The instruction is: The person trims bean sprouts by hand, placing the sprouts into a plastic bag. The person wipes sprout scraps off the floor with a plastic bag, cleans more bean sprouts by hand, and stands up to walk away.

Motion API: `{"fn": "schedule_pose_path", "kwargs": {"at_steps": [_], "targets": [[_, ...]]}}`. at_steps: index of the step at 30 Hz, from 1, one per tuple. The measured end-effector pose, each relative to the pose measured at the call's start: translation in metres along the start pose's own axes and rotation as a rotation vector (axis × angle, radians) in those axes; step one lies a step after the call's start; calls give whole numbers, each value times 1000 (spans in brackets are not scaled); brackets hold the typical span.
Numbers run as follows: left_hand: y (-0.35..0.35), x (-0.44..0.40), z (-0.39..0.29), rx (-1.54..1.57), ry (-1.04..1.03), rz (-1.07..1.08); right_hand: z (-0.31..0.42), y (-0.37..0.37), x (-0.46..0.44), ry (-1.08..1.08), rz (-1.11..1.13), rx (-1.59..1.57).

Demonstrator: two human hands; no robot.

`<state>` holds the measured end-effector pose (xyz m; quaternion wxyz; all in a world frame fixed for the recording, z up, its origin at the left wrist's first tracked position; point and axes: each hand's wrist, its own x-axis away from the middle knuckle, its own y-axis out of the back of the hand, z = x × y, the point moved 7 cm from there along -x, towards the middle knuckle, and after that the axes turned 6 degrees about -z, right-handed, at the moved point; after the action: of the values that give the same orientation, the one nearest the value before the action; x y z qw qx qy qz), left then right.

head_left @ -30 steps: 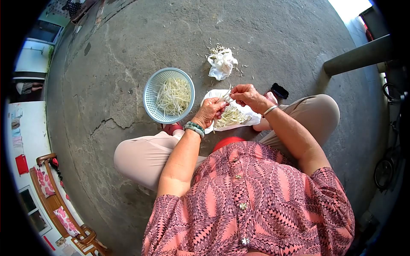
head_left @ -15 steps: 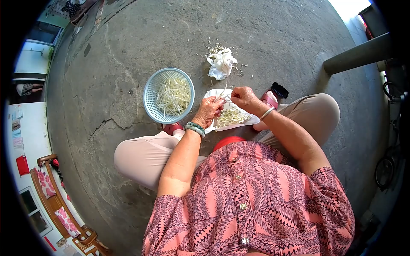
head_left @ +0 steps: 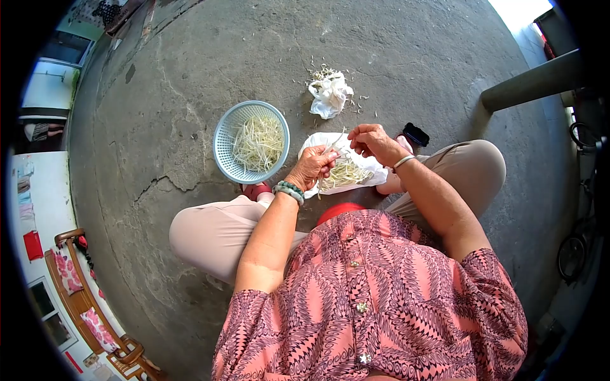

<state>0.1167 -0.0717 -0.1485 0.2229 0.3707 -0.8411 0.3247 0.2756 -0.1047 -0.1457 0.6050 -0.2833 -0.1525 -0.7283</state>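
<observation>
My left hand (head_left: 312, 167), with a beaded bracelet at the wrist, is closed on a few pale bean sprouts (head_left: 335, 143) that stick out past the fingertips. Just right of them is my right hand (head_left: 375, 143), its fingers curled; whether it pinches a sprout tip is too small to tell. Beneath both hands a white plastic bag (head_left: 312, 141) lies spread on the floor with a pile of sprouts (head_left: 346, 174) on it. A light blue basket (head_left: 220, 143) holding many sprouts (head_left: 258, 143) stands to the left of my left hand.
Beyond the hands, a crumpled white bag (head_left: 330, 96) lies beside scattered sprout scraps (head_left: 323, 72). A black object (head_left: 416, 134) is near my right foot. A thick post (head_left: 532, 82) rises at the right. A wooden bench (head_left: 82, 298) with cushions stands at the far left.
My right hand moved slightly away from the held sprouts, then back up near their tips, and its fingers have loosened a little. My left hand has stayed in place with the sprouts.
</observation>
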Motion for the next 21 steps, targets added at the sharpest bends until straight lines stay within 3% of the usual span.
{"fn": "schedule_pose_path", "kwargs": {"at_steps": [3, 6, 15, 21], "targets": [[-1, 0, 3, 0, 21, 28, 1, -8, 2, -45, 102, -108], [-2, 1, 4, -21, 23, 35, 4, -12, 4, -38, 61, -33], [-2, -3, 9, -28, 38, 59, 3, -15, -5, 167, 110, 154], [-4, -2, 6, -57, 20, 75, 1, -5, -8, 162, 2, 126]]}}
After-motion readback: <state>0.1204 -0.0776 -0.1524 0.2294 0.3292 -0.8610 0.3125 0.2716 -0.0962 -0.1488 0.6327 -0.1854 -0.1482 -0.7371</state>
